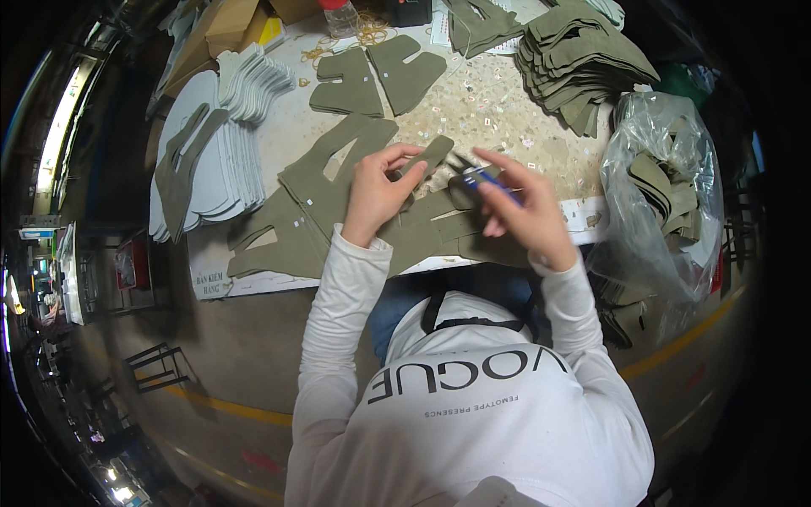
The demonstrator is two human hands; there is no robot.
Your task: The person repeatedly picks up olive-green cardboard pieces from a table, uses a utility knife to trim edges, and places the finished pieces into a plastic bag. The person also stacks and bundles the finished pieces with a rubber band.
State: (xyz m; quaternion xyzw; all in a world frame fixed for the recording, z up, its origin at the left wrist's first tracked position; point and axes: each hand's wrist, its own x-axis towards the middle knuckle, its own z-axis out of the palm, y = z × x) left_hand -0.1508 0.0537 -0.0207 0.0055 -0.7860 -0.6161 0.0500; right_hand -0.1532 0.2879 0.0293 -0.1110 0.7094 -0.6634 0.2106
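Note:
My left hand point(382, 188) pinches an olive-green fabric piece point(436, 154), whose narrow tip sticks up past the fingers. Close to its right, my right hand point(525, 203) grips a pair of thread snips point(490, 182) with blue handles; the dark blades point up and left toward the fabric tip, apart from it as far as I can see. Under both hands lie flat olive fabric pieces point(287, 237) with slits and small white tags. Just beyond, two more slit pieces point(346, 83) rest side by side.
Stacked white pieces point(203, 160) stand at the table's left, olive strips on top. A tall olive pile point(583, 59) and a clear plastic bag point(667, 169) holding olive pieces are at the right. Small paper bits litter the tabletop point(498, 101). Cardboard boxes point(224, 34) sit far left.

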